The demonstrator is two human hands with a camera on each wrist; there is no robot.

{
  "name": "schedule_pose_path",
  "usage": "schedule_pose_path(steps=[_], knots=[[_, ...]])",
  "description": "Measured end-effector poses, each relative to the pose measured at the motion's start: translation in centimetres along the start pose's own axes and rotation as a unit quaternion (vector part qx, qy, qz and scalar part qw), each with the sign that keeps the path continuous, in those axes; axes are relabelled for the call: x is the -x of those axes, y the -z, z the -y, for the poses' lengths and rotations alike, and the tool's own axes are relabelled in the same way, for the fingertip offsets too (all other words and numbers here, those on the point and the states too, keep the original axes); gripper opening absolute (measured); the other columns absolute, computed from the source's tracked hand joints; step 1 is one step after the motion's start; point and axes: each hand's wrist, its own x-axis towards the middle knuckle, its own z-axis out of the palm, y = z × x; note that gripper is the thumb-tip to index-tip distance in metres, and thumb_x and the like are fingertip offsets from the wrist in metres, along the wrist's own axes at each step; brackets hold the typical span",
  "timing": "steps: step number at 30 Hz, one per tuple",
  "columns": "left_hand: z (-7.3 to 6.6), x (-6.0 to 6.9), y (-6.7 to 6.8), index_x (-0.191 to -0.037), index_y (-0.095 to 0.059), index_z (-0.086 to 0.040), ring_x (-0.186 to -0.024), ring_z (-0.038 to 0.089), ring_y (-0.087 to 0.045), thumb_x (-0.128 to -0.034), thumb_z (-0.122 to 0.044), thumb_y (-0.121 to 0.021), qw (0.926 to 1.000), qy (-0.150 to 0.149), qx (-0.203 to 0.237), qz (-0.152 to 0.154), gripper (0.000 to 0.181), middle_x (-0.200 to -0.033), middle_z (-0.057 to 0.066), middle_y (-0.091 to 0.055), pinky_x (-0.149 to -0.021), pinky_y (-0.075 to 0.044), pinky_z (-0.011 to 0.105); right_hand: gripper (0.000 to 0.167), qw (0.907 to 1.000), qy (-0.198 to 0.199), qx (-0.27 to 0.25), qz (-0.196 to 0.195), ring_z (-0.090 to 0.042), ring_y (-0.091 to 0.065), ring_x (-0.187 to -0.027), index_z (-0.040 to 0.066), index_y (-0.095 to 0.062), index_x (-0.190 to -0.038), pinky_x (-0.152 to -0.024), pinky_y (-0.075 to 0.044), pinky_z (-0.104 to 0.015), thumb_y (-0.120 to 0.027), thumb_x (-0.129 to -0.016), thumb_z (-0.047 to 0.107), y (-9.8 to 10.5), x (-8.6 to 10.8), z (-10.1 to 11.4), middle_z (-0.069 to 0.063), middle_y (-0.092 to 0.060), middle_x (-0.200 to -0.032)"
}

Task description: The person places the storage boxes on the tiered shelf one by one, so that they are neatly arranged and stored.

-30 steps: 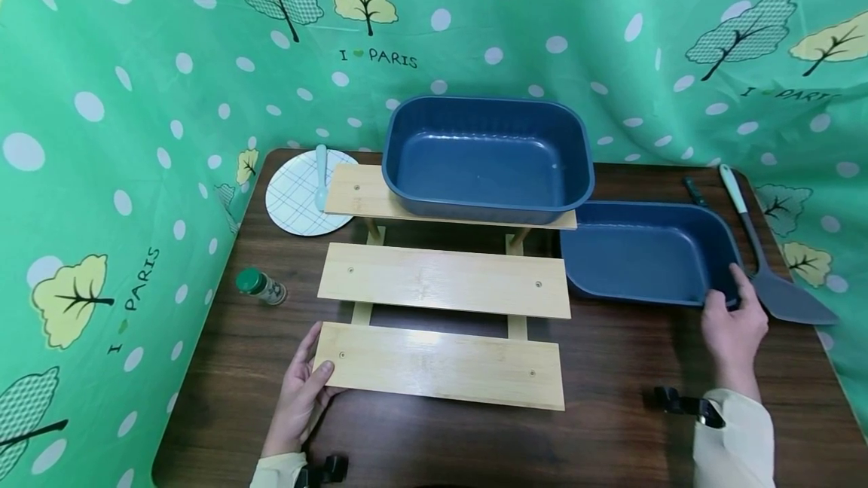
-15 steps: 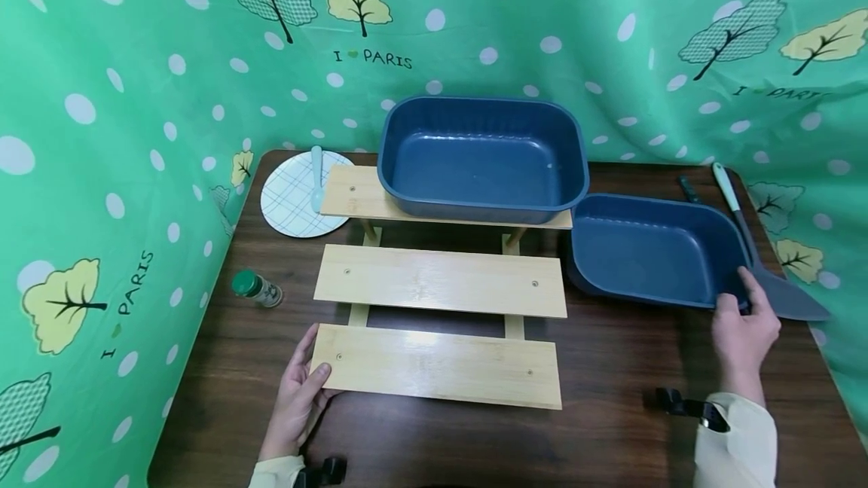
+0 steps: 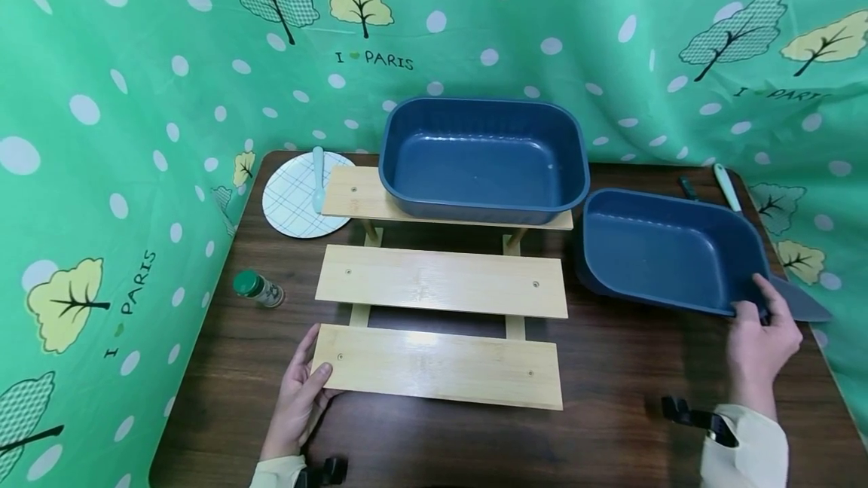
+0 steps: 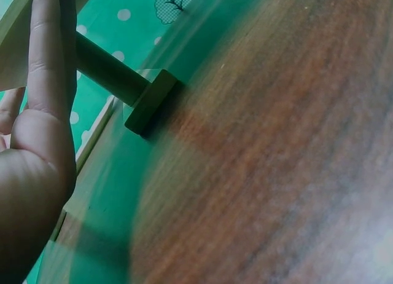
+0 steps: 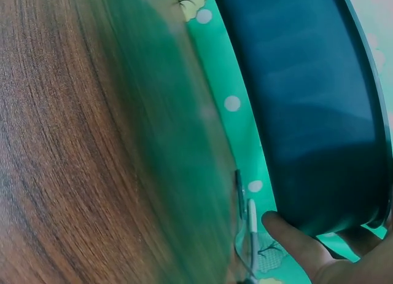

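In the head view, my left hand grips the left end of the lowest board of a stepped wooden shelf rack, its thumb on top. One round leg of the rack appears beside my fingers in the left wrist view. At the right, my right hand holds the near right corner of a blue rectangular bin. The bin looks raised off the table, and its outer wall fills much of the right wrist view. A similar blue bin sits on the rack's top board.
A grey spatula with a pale handle lies partly hidden behind the held bin, near a dark handle. At left are a round white plate bearing a light-blue spoon, and a green-capped shaker jar. A green printed cloth hangs behind the table.
My right hand has shifted right, taking the blue bin with it; the bin has risen, tilted slightly, and now covers more of the spatula. My left hand stays on the rack.
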Motion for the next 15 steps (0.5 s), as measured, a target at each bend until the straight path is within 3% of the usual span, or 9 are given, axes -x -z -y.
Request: schedule_pose_path(steps=[5, 10, 15], knots=[[0.0, 0.0, 0.0, -0.15, -0.04, -0.028, -0.109, 0.017, -0.072, -0.1049, 0.01, -0.044, 1.0, -0.001, 0.002, -0.001, 0.059, -0.135, 0.0, -0.065, -0.085, -0.063, 0.026, 0.049, 0.9995, 0.01, -0.017, -0.024, 0.001, -0.052, -0.115, 0.022, -0.065, -0.141, -0.098, -0.038, -0.012, -0.047, -0.098, 0.006, 0.6, 0.5, 0.4, 0.01, -0.061, -0.142], [0.0, 0.0, 0.0, -0.15, -0.04, -0.028, -0.108, 0.016, -0.072, -0.1048, 0.009, -0.045, 1.0, 0.003, -0.001, -0.005, 0.059, -0.135, 0.0, -0.065, -0.085, -0.064, 0.026, 0.048, 0.999, 0.015, 0.012, -0.041, 0.012, -0.046, -0.076, 0.023, -0.065, -0.141, -0.069, -0.037, -0.004, -0.047, -0.098, 0.008, 1.2, 1.1, 0.9, 0.013, -0.061, -0.128], [-0.1, 0.0, -0.1, -0.149, -0.04, -0.029, -0.107, 0.016, -0.073, -0.1048, 0.009, -0.045, 0.9999, 0.008, -0.004, -0.008, 0.059, -0.134, 0.0, -0.066, -0.085, -0.064, 0.026, 0.051, 0.9994, -0.01, 0.013, -0.032, 0.009, -0.044, -0.067, 0.025, -0.062, -0.144, -0.061, -0.036, 0.003, -0.046, -0.099, 0.009, 1.6, 1.9, 1.2, 0.01, -0.053, -0.133]])
